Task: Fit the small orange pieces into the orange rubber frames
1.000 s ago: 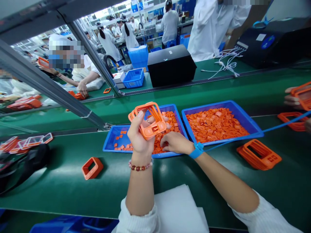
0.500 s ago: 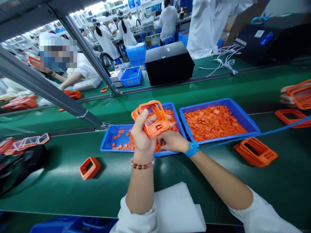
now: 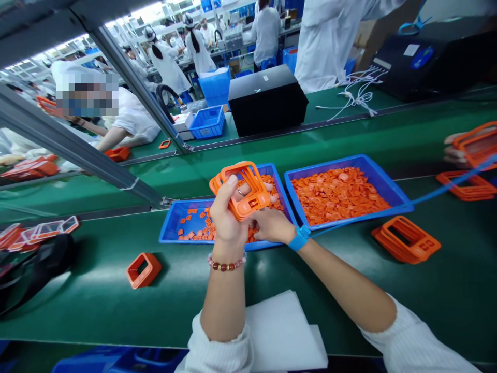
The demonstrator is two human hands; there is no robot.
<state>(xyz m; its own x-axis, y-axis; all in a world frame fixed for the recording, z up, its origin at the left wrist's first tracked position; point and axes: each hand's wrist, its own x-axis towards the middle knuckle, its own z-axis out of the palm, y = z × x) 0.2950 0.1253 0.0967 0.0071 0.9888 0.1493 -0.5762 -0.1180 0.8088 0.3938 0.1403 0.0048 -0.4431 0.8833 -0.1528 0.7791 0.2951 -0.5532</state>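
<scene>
now right hand [image 3: 274, 226] sits nearer orange frames [image 3: 244, 209]

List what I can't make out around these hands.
All in the head view:
Right hand: fingertips hidden behind the left hand; whether they pinch a piece can't be seen.
Orange frames in the left hand: overlapping, so uncountable.
Blue tray behind them: middle hidden by the left hand and frames.
Co-worker's hand: partly hidden by held frames, which the right edge cuts off.
</scene>
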